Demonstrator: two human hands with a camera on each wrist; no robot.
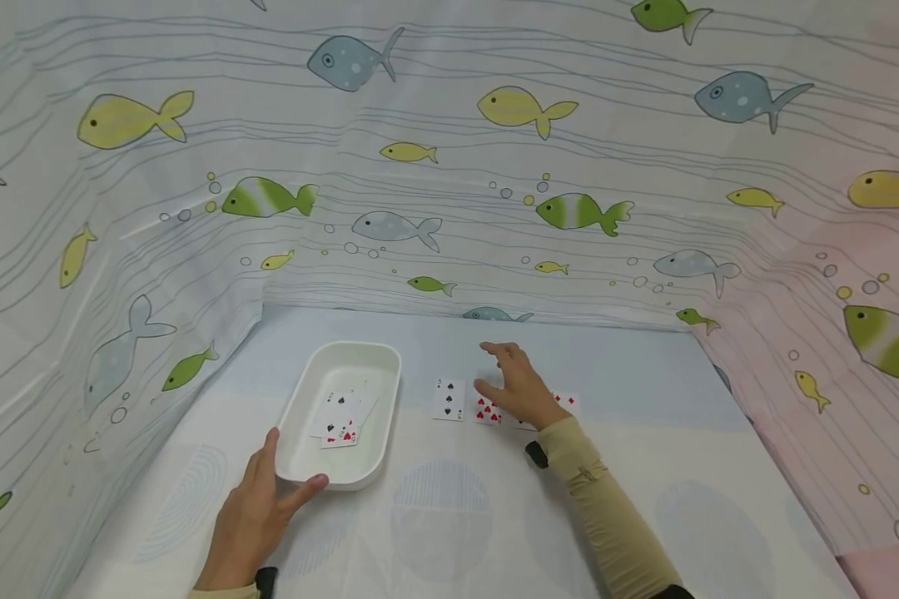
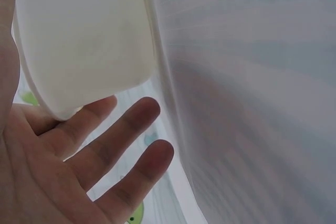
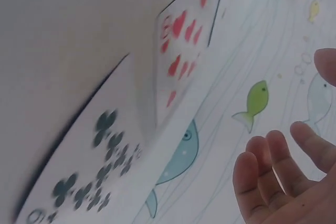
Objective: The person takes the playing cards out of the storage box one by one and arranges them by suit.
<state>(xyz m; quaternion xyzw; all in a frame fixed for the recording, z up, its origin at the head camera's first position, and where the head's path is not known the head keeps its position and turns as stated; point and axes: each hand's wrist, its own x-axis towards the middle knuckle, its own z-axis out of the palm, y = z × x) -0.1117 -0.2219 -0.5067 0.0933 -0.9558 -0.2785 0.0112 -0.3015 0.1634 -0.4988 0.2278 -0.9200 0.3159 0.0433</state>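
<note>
At the near left corner of a white plastic tray (image 1: 394, 391), my left hand (image 1: 249, 516) holds the edge, thumb along the near side and fingers along the left. Inside the tray lie several playing cards (image 1: 342, 408), a two of spades on top and a red hearts card below. My right hand (image 1: 520, 389) hovers over a row of cards with its fingers spread and holds nothing. A three of spades (image 1: 448, 400) lies left of it. Under it are a hearts card (image 3: 182, 45) and a clubs card (image 3: 97, 166), with a diamonds card (image 1: 569, 403) partly hidden farther right.
The table is covered with a pale cloth (image 1: 614, 516) printed with faint round patterns. Fabric walls (image 1: 449, 191) with fish drawings stand at the back and on both sides. A dark strap piece (image 1: 537, 454) sits at my right wrist.
</note>
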